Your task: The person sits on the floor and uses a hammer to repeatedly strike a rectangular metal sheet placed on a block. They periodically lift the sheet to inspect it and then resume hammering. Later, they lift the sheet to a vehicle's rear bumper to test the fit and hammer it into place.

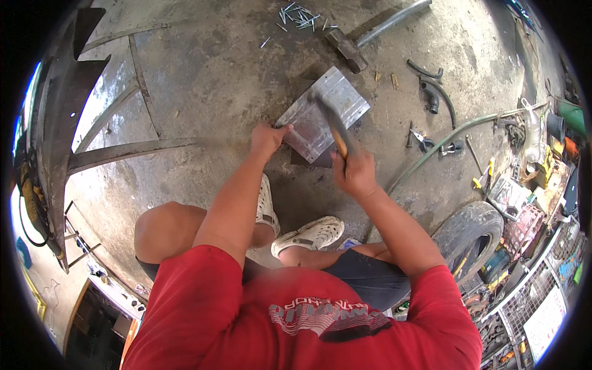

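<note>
A silvery sheet-metal plate (333, 97) with folded ridges and small holes lies tilted on the concrete floor in front of me, over a darker flat piece (303, 161) that shows at its lower edge. My left hand (267, 139) grips the plate's left corner, thumb on top. In my right hand (358, 173) is a hammer (340, 132) with a yellow and black handle. Its head is smeared by motion over the middle of the plate, and whether it touches the metal I cannot tell.
Beyond the plate lies a sledgehammer (346, 50) near scattered nail-like metal pins (300, 16). Black hoses (430, 97), pliers (420, 136) and a green hose (425, 155) are to the right, with a tire (470, 233) nearer me. A bent metal frame (139, 148) stands left.
</note>
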The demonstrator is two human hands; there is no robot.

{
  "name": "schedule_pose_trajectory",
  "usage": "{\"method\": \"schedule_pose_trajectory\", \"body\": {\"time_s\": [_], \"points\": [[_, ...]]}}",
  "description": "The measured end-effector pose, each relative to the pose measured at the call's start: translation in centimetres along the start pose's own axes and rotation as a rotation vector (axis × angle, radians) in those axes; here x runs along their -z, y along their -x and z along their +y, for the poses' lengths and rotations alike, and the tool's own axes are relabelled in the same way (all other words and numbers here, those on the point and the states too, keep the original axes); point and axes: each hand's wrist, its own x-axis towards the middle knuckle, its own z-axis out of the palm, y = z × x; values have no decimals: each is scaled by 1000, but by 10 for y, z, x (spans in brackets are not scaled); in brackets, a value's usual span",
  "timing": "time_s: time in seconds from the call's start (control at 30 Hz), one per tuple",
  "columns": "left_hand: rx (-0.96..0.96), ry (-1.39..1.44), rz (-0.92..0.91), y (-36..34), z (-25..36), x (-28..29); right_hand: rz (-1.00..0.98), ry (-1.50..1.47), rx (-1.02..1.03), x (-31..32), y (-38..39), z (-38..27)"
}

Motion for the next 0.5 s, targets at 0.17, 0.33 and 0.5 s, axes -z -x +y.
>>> {"method": "schedule_pose_trajectory", "body": {"time_s": [0.17, 0.33, 0.5], "points": [[-151, 13, 144, -13, -8, -13, -332, 300, -392, -22, -8, 19], [-40, 16, 11, -1, 3, 3, -78, 174, 56, -6, -2, 1], [-267, -30, 278, -8, -35, -26, -174, 372, -242, -26, 2, 33]]}}
